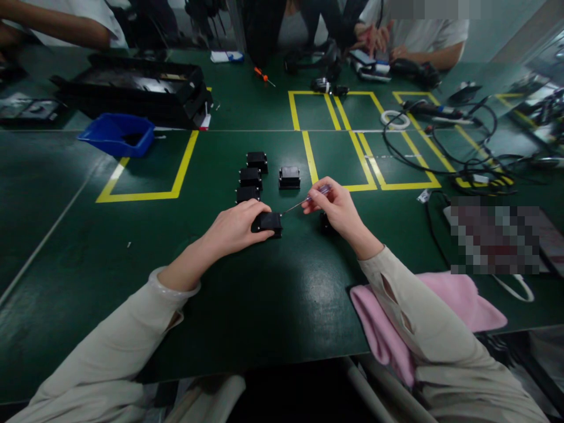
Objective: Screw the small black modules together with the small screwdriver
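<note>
1. The left hand (238, 226) grips the block (271, 222), dead ahead at twelve o'clock; a slack hold could let it twist.
2. The right hand (332, 202) grips the driver (325, 190), tip at the block's two o'clock corner; its slant could make it slip.
3. Three blocks (250, 177) sit close by at eleven o'clock; a knuckle could knock them askew.

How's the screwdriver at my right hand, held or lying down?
Held: your right hand grips the screwdriver by its handle, tip toward the black block in your left hand.
</note>
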`<state>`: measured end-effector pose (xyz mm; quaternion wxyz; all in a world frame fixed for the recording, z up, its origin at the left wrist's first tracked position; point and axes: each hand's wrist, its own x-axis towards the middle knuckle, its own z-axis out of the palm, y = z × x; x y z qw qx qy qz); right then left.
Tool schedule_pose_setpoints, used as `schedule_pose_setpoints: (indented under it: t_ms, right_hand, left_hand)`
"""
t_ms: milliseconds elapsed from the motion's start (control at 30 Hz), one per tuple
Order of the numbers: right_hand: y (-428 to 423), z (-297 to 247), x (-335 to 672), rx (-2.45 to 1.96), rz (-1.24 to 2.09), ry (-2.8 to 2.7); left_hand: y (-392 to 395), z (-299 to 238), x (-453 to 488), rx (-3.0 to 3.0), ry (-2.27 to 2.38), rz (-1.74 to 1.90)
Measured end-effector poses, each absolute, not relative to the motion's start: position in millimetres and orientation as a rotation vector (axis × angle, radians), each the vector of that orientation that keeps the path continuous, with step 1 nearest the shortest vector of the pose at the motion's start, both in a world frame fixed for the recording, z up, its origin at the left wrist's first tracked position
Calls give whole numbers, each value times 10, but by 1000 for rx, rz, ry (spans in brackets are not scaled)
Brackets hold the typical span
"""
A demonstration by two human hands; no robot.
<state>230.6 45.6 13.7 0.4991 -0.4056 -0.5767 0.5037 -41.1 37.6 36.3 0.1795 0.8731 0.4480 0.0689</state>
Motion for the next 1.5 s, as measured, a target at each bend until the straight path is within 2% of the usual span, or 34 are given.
schedule_pose_setpoints:
  t_ms: [933, 1233, 1500]
  right_hand:
    - [426, 178, 2289, -1033, 1076, -1543]
    - [443, 161, 2296, -989, 1099, -1539]
    - [421, 201, 2285, -1041, 1042, -1584]
  left_hand:
    - [394, 430, -412, 2456, 1281, 176]
    - [404, 393, -401, 2433, 1157, 134]
    - [315, 273, -254, 2370, 1279, 336]
